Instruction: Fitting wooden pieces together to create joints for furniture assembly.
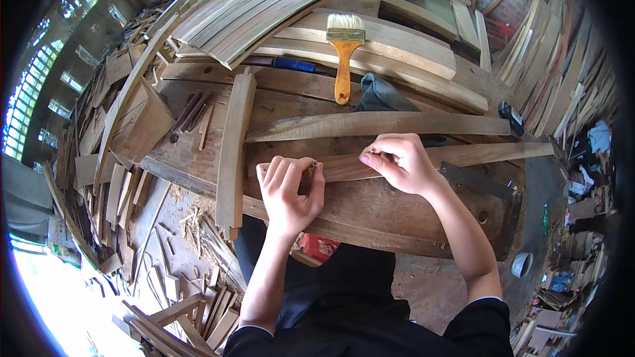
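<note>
My left hand [289,192] rests at the left end of a narrow wooden strip [456,156] on the workbench. Its thumb and forefinger are pinched around something too small to name. Farther right, my right hand [403,164] is held over the same strip, thumb and forefinger pressed together; a tiny light tip shows between them, its kind unclear. Behind the strip lies a second, slightly curved wooden strip [397,123]. Left of my left hand, a thick wooden rail [235,149] with a narrowed end crosses the bench edge.
A paintbrush [344,59] with a yellow handle lies across boards behind the strips, beside a dark cloth [385,94]. A slatted wooden panel [258,10] leans at the back left. A dark metal blade-like tool [479,182] lies right. Scrap wood [211,311] covers the floor at left.
</note>
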A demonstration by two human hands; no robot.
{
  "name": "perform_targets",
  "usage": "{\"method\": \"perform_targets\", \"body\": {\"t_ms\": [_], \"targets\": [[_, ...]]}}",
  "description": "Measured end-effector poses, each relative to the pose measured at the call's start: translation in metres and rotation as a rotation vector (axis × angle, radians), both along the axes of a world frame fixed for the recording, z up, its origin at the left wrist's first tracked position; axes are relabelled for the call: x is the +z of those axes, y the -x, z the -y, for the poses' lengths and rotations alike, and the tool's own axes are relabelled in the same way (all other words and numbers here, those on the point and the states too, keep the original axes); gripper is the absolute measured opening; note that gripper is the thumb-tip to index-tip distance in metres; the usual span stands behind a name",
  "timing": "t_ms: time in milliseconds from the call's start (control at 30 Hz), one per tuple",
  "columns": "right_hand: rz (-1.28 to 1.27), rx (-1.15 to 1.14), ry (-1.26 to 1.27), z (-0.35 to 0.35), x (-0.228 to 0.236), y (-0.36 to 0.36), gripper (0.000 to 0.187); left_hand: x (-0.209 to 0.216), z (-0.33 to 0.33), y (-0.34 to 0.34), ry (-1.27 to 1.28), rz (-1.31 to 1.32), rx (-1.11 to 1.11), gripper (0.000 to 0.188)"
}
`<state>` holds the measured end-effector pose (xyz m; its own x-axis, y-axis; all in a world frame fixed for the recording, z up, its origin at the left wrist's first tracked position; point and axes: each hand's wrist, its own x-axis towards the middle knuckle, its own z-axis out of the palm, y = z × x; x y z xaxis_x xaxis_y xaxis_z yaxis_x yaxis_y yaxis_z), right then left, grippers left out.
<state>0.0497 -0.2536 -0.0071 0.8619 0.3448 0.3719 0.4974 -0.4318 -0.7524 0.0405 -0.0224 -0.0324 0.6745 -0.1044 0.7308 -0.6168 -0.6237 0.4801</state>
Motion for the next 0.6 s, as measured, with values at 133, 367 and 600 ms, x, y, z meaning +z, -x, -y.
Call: {"method": "perform_targets", "body": {"t_ms": [133, 367, 600], "targets": [[0.020, 0.027, 0.007, 0.0072, -0.0028, -0.0031, 0.015, 0.0003, -0.0002, 0.0000, 0.001, -0.002, -0.005, 0.012], [0.026, 0.042, 0.022, 0.0062, -0.0032, -0.0032, 0.014, 0.0000, -0.0005, -0.0002, -0.008, 0.004, -0.006, 0.012], [-0.022, 0.060, 0.010, 0.0070, -0.0024, -0.0027, 0.014, -0.0012, -0.0015, 0.0005, -0.017, 0.000, -0.001, 0.012]]}}
